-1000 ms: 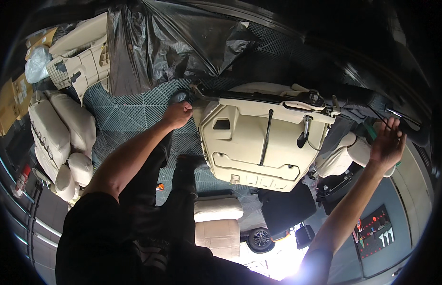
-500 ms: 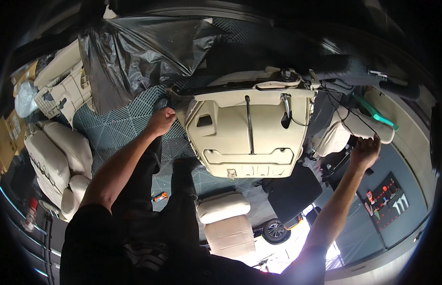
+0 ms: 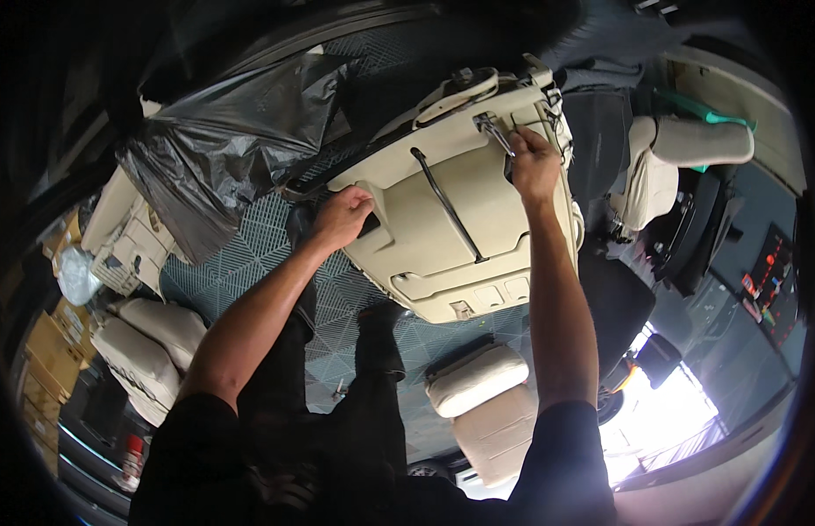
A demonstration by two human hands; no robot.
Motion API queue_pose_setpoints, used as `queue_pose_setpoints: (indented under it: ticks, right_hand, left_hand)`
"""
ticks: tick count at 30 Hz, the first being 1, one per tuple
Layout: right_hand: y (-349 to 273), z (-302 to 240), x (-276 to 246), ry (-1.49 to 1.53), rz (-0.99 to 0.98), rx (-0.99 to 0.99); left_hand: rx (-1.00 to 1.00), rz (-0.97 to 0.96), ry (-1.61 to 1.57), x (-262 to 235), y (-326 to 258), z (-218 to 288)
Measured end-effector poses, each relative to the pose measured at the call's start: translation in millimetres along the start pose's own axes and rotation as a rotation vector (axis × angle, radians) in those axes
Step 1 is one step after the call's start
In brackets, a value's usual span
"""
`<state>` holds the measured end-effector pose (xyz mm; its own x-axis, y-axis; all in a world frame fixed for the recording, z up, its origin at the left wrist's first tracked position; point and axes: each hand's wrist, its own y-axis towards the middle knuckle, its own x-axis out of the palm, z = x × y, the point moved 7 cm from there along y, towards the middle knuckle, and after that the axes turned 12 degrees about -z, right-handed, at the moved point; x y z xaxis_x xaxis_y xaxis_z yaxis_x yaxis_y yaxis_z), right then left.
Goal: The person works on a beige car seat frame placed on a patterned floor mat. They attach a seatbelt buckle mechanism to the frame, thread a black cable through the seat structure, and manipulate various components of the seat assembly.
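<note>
A beige car seat part with a moulded panel (image 3: pixel 460 202) leans in front of me, tilted, its upper right side higher. A black strap (image 3: pixel 442 197) crosses its middle. My left hand (image 3: pixel 342 217) is closed at the panel's left edge, beside a dark recess; what its fingers hold, if anything, is hidden. Over the upper right of the panel, my right hand (image 3: pixel 535 162) is closed, fingers bent, next to a shiny metal lever (image 3: pixel 495 133) standing out of an opening. Whether it grips the lever or a thin cord does not show.
Black plastic sheeting (image 3: pixel 241 131) lies at the far left. Beige seats stand around: one at left (image 3: pixel 140 351), one near me (image 3: pixel 491 421), one at right (image 3: pixel 662 167). Grey grid floor tiles (image 3: pixel 228 254) lie below. A spray can (image 3: pixel 131 460) stands at lower left.
My right hand has come left from far out, where it held a black cord, to the panel's upper right. My left hand has moved right to the panel's edge. The view has turned.
</note>
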<state>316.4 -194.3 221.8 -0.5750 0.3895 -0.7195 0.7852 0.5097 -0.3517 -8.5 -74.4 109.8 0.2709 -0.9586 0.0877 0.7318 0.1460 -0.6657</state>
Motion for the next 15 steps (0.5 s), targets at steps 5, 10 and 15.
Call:
queue_pose_setpoints:
  ticks: [5,10,15]
  right_hand:
    - [-28.7,-1.7,-31.9,0.431,0.043,0.036]
    - [-62.9,48.7,-167.2,0.872,0.202,0.036]
    - [-136.6,52.7,-307.1,1.122,0.538,-0.037]
  left_hand:
    - [0.017,-0.025,-0.035,19.4,9.6,18.9]
    - [0.012,-0.059,0.009,31.2,-1.0,17.1]
    - [-0.023,-0.032,0.132,24.4,-15.9,-8.3]
